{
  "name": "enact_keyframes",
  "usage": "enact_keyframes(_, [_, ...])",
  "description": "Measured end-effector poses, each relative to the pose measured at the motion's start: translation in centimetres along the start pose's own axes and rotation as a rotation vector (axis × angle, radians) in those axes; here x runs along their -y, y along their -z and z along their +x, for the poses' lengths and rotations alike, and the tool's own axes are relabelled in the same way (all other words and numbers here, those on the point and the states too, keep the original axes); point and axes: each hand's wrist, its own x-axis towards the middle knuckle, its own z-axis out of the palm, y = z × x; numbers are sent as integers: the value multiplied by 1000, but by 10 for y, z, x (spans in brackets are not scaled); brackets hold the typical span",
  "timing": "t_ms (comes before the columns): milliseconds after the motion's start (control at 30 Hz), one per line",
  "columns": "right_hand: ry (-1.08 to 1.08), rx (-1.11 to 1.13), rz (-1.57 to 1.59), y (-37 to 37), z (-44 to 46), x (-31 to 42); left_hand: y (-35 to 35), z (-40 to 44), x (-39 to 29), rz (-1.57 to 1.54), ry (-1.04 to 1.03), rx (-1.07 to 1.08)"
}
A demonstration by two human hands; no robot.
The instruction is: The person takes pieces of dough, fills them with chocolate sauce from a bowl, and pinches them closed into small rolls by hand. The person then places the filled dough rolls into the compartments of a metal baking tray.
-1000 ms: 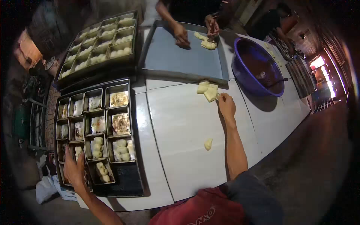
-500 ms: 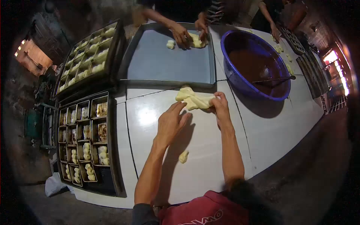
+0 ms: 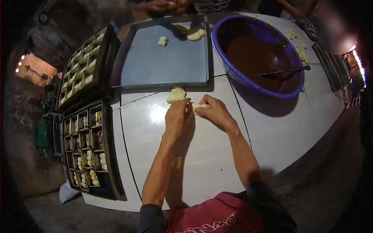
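Dough strip [image 3: 200, 106] lies crosswise, right hand [image 3: 218, 112] on its end

The short strip sits at the table's far part, its long axis running roughly side to side from the right fingers toward the left hand [image 3: 176, 116]. The right hand is nearer: its thumb and fingers pinch the strip's right end. The left fingers are bunched together, pointing away from the body, at the strip's left end; whether they grip it I cannot tell.

Just beyond the left fingertips lies a dough lump [image 3: 176, 94]. Those fingers hide whether it joins the strip. Nearer the body, a small dough piece [image 3: 176, 162] lies on the white table [image 3: 211, 167], beside the left forearm.

Farther out, a grey tray [image 3: 155, 64] holds more dough straight ahead. A purple basin [image 3: 268, 93] with brown contents stands to the right, a dark-handled utensil [image 3: 285, 72] resting in it. To the left are the lower moulds [image 3: 112, 163], some with dough balls, and the upper moulds [image 3: 101, 64].
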Motion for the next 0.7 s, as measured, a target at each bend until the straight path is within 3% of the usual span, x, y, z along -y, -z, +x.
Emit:
enact_keyframes(100, [-173, 139, 544, 5, -13, -18, 1, -3, -2, -5, 73, 87])
enact_keyframes(200, [-78, 0, 522, 0, -18, -22, -9, -4, -11, 86, -57, -55])
enact_keyframes(267, [-138, 97, 492, 0, -17, -24, -8, -5, -24, 63, -47, 22])
enact_keyframes(333, [-25, 52, 137, 9, -20, -15, -16, -2, -25, 92, -75, 122])
enact_keyframes(433, [-99, 23, 301, 6, -25, -17, -19, -1, -22, 111, -147, 192])
enact_keyframes(467, [-186, 164, 602, 17, -33, -18, -23, -3, -21, 125, -150, 156])
enact_keyframes(533, [-241, 154, 592, 36, -49, -16, -33, -6, -22, 152, -148, 78])
enact_keyframes(700, [-44, 73, 1091, 68, -103, -29, -34, -6, -34, 207, 16, 151])
